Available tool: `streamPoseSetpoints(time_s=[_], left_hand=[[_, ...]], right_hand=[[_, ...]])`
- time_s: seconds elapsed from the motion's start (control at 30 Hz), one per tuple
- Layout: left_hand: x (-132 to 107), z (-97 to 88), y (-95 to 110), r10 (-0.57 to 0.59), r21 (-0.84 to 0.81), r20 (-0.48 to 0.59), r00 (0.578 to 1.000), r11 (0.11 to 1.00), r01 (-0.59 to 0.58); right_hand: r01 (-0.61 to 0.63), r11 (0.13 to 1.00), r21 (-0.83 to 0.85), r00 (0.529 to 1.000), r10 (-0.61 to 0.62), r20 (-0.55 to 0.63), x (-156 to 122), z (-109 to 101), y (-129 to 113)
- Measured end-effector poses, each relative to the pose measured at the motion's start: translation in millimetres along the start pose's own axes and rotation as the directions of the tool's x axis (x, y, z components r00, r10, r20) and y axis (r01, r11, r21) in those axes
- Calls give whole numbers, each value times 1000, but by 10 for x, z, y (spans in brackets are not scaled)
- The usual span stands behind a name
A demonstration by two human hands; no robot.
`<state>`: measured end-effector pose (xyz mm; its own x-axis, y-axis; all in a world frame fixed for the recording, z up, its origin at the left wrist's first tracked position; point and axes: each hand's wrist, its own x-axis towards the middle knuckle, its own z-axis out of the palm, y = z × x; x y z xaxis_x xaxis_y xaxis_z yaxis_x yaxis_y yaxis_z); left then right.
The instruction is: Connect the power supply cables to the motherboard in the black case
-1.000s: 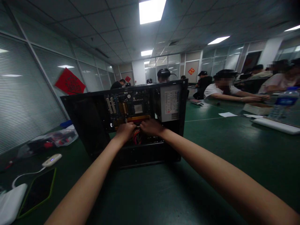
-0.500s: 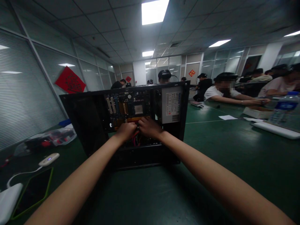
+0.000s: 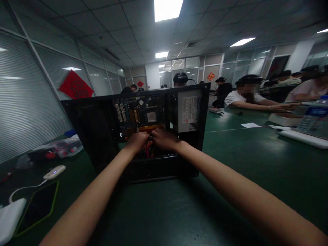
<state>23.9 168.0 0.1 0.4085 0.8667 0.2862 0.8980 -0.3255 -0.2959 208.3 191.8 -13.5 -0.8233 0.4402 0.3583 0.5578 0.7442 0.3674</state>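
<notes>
The green table [image 3: 166, 208] stretches below the left hand [image 3: 138, 140] and right hand [image 3: 164, 139]. The computer case [image 3: 164, 167] stands on it, around both. A metal box [image 3: 188, 112] sits up and right of them. Fingers curl, nearly meeting; their grip I cannot tell. Wires [image 3: 149, 149] hang just beneath.

The head camera faces a nearby computer case [image 3: 156, 169].

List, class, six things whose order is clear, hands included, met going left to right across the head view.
White oval device with a lit display → left hand → right hand → rectangular white printed label → white sheet of paper → clear plastic bottle with a blue label
</notes>
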Motion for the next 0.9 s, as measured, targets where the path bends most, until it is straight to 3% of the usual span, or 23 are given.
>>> streamPoseSetpoints(time_s=[0.33,0.9], left_hand=[[-28,-7,-23,-11,-26,-9,1000,1000,11],[-48,-46,-36,-20,-79,-25,999,997,18]], right_hand=[[-19,999,26,999,18,36,8,86,21],[-93,992,82,995,94,-9,10,168,71]])
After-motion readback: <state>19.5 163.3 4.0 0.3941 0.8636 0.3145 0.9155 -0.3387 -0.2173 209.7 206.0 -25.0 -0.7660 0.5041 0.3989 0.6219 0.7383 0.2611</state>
